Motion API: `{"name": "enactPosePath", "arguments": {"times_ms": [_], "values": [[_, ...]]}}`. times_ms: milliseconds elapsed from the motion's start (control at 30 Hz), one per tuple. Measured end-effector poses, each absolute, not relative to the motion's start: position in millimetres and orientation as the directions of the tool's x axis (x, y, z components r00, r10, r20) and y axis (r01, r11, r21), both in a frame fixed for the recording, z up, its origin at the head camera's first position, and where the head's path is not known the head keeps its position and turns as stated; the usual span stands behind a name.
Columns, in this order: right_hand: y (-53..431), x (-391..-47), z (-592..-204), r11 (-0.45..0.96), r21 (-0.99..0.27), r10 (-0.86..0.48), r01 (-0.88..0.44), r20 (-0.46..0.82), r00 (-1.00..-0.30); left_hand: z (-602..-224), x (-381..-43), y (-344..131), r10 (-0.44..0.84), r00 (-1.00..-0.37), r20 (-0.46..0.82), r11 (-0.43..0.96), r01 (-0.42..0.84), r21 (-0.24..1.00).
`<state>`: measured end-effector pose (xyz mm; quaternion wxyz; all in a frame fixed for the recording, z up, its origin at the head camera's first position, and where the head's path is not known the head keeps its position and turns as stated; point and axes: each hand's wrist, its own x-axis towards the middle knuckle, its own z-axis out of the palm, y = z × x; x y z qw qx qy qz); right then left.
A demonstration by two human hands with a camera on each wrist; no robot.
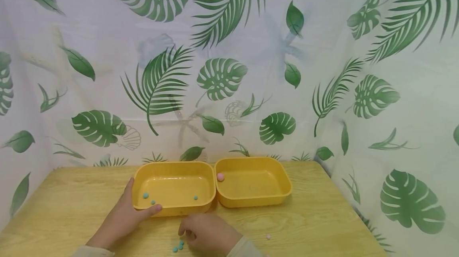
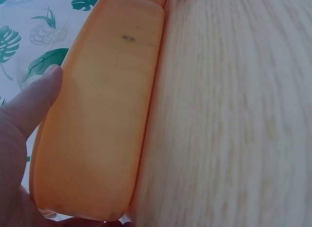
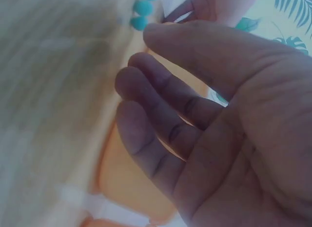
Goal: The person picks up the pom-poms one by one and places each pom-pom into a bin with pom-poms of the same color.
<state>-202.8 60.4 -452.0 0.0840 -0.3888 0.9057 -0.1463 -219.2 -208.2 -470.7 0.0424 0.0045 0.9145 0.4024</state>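
Note:
My left hand (image 1: 123,219) grips the left yellow bin (image 1: 179,210) at its near left corner, with the thumb on the front rim and the fingers along the left side. Three small teal balls (image 1: 145,195) lie apart on that bin's floor. Just in front of the bin, my right hand (image 1: 211,231) hovers low over the table, holding nothing. Its fingers (image 3: 151,102) are loosely bent in the right wrist view. Close to the thumb, several teal balls (image 3: 143,8) sit in a row on the tabletop.
Beside the left bin stands a second yellow bin (image 1: 254,201), their sides meeting. A pink ball (image 1: 220,177) lies at its left end. One small pale pink piece (image 1: 268,236) rests on the wooden table (image 1: 315,217) to the right. A leaf-print curtain (image 1: 251,89) hangs behind.

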Motion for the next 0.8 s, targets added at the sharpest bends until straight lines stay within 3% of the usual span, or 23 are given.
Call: {"name": "enactPosePath", "arguments": {"times_ms": [433, 800], "values": [[55.0, -202.7, -461.2, 0.605, -0.287, -0.779, -0.743, -0.017, -0.627, -468.1, -217.5, -208.9, 0.047, -0.996, -0.078, 0.679, -0.025, 0.733], [52.3, -203.6, -463.7, 0.669, -0.281, -0.729, -0.688, -0.07, -0.681, -470.3, -218.1, -209.3, 0.046, -0.995, -0.085, 0.676, -0.032, 0.736]]}}
